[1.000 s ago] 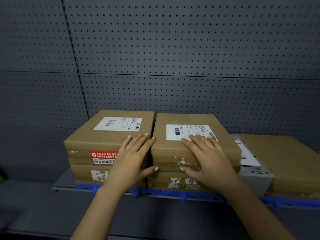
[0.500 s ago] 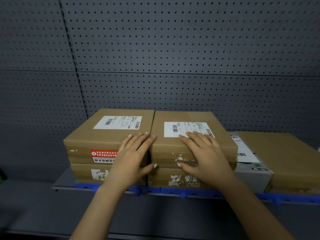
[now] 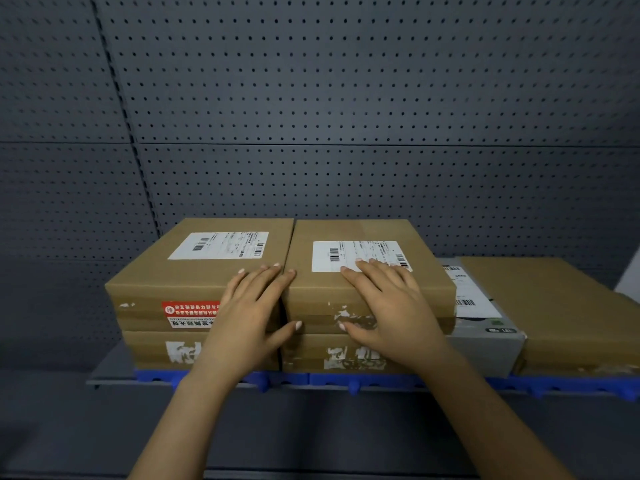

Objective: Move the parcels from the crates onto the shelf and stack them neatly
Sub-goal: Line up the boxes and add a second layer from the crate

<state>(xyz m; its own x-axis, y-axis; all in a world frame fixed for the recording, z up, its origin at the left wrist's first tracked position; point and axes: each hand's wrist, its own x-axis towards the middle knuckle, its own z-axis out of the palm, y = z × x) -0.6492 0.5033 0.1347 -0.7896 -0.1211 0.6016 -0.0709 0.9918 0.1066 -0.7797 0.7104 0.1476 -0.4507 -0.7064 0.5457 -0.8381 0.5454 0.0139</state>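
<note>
Parcels: top parcel [image 3: 322, 289] under right hand [image 3: 388, 306] slid flush against neighbour parcel [image 3: 194, 275] under left hand [image 3: 252, 313]; stack neat
Grip: palms flat, fingers spread

The left hand [image 3: 249, 317] rests on the upper left parcel [image 3: 187, 278], which lies on the lower left parcel [image 3: 156, 349]. The right hand [image 3: 391, 306] rests on the upper right parcel [image 3: 360, 230], which lies on the lower right parcel [image 3: 311, 356], and the two stacks touch between the hands. Right of the right hand a labelled box [image 3: 485, 330] stands against that stack with a further parcel [image 3: 554, 306] beyond it, all on a mat [image 3: 329, 380] on the shelf [image 3: 107, 377], with the pegboard wall [image 3: 346, 133] behind, past the fingertips.
</note>
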